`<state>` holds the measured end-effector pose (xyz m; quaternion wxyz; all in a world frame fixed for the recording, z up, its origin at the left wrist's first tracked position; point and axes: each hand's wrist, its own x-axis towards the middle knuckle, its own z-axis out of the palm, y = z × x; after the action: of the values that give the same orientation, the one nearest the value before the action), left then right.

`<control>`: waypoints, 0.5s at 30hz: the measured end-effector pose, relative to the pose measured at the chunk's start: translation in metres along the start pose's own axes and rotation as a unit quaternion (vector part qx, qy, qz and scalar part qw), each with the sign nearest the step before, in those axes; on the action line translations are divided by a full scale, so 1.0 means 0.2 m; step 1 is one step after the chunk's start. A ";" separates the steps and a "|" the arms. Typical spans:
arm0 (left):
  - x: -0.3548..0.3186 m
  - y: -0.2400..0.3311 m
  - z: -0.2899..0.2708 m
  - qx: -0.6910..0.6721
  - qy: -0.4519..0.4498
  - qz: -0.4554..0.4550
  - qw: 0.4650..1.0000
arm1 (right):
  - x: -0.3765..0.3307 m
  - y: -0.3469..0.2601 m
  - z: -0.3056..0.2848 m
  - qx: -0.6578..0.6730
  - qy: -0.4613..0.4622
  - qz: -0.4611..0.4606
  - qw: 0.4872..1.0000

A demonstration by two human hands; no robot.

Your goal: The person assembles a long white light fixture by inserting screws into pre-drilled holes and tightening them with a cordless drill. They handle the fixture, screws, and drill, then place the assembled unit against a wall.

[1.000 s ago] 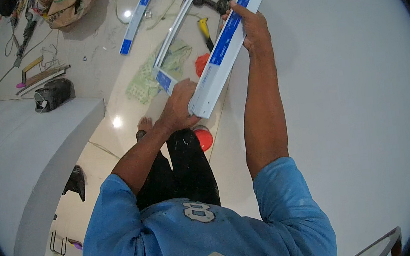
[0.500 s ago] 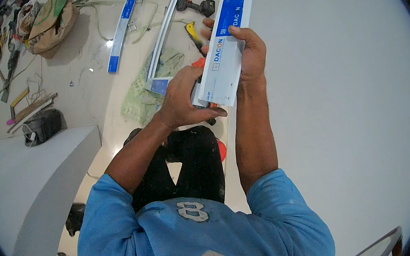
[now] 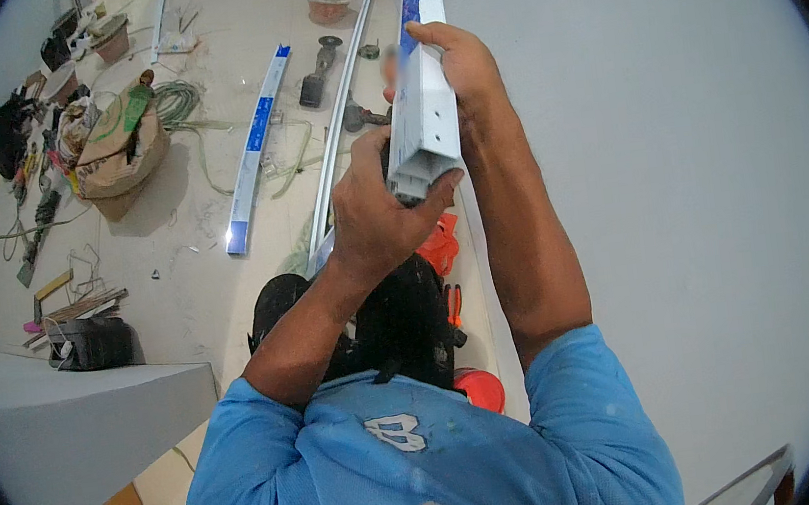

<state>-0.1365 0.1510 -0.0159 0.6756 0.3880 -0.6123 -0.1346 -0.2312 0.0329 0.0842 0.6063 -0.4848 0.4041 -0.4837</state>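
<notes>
The person stood close to a white wall (image 3: pixel 676 204) and held a white plastic trunking (image 3: pixel 424 112), a long cable duct with a blue strip, up against it. The left hand (image 3: pixel 376 211) was clenched around the duct's near, open end, thumb hooked under the cut edge. The right hand (image 3: pixel 459 64) gripped the duct a little farther along, fingers wrapped over its top and its back toward the wall. The duct ran away from the person along the foot of the wall, its far end out of view at the upper rim. The step in hand looked like lining up or checking the piece against the wall, both hands steadying it. The next move would likely call for a firm two-handed grip and a careful check that the duct sat flat and straight on the wall. On the floor (image 3: pixel 219 272) to the left lay another duct length (image 3: pixel 256 150), a thin metal rail (image 3: pixel 338 131), a power tool (image 3: pixel 317 74), a sack (image 3: pixel 118 149) with green cable coiled by it, and scattered hand tools. Something orange (image 3: pixel 438 244) lay just below the hands.
</notes>
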 end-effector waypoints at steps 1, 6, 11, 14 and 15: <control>0.01 -0.02 0.00 0.023 0.003 0.022 0.999 | 0.02 -0.01 0.00 0.007 -0.006 -0.003 1.000; 0.01 -0.03 -0.01 0.095 -0.012 0.037 0.995 | 0.04 0.01 0.02 0.040 -0.004 -0.012 0.999; 0.01 -0.03 -0.02 0.109 -0.019 0.016 0.994 | 0.06 0.03 0.03 0.043 0.005 -0.015 0.999; 0.00 -0.02 0.00 0.115 -0.013 0.021 0.993 | 0.01 0.02 0.01 0.050 0.005 -0.023 0.998; 0.00 -0.04 0.01 0.110 -0.011 0.029 0.993 | 0.00 0.02 0.01 0.050 0.009 -0.021 0.998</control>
<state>-0.1361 0.1452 -0.0214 0.6260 0.4401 -0.6417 -0.0509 -0.2289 0.0333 0.0800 0.6154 -0.4581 0.3749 -0.5205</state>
